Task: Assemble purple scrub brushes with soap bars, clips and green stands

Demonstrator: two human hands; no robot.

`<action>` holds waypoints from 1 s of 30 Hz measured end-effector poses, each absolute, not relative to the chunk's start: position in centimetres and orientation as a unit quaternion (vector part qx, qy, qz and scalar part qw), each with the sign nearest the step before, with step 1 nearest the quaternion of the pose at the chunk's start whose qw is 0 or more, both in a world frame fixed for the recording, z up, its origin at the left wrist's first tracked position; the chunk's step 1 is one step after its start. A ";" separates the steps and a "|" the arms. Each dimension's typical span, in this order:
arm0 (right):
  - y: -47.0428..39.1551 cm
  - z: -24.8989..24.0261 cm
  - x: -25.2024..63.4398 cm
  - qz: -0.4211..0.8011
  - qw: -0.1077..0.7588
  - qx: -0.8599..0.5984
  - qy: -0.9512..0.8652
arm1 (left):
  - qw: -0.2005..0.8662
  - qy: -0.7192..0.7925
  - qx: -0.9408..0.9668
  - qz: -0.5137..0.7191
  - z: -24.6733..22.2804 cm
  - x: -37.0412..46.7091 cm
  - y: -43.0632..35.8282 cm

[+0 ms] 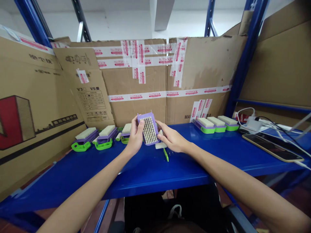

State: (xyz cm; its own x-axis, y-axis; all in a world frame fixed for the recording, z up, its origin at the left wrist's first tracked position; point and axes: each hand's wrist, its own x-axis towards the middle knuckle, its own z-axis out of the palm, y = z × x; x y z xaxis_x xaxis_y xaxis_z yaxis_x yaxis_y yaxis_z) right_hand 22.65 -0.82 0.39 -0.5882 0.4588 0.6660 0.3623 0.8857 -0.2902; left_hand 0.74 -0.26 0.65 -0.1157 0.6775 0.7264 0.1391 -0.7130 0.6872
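Note:
Above the middle of the blue table, I hold a purple-framed brush head (149, 130) with pale bristles, tilted up with its bristle side toward me. My left hand (134, 139) is closed on its left side, the thumb lying over the front. Closed at the right edge is my right hand (174, 139), thumb and fingers gripping the frame. A whitish block (160, 146) lies partly hidden below the brush head, near a thin green piece (166, 155). To the left, several purple parts, pale bristle blocks (107, 130) and green handles (103, 145) lie in a row.
Three brushes with green bases (208, 130) stand at the back right. Farther right lie a phone (269, 147), a white charger (254, 124) and tangled cables. Cardboard walls (138, 111) enclose the back and sides. The table's front edge (160, 189) runs above my lap.

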 end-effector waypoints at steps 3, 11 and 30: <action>-0.7 0.4 22.7 0.061 0.392 -0.227 -0.890 | 0.173 0.318 0.643 0.675 0.6 0.8 -0.4; -0.7 0.5 22.6 0.052 0.389 -0.220 -0.893 | 0.197 0.314 0.628 0.684 0.8 0.9 -0.7; -0.3 0.2 22.4 0.013 0.382 -0.231 -0.895 | 0.173 0.313 0.639 0.681 0.8 0.7 -0.7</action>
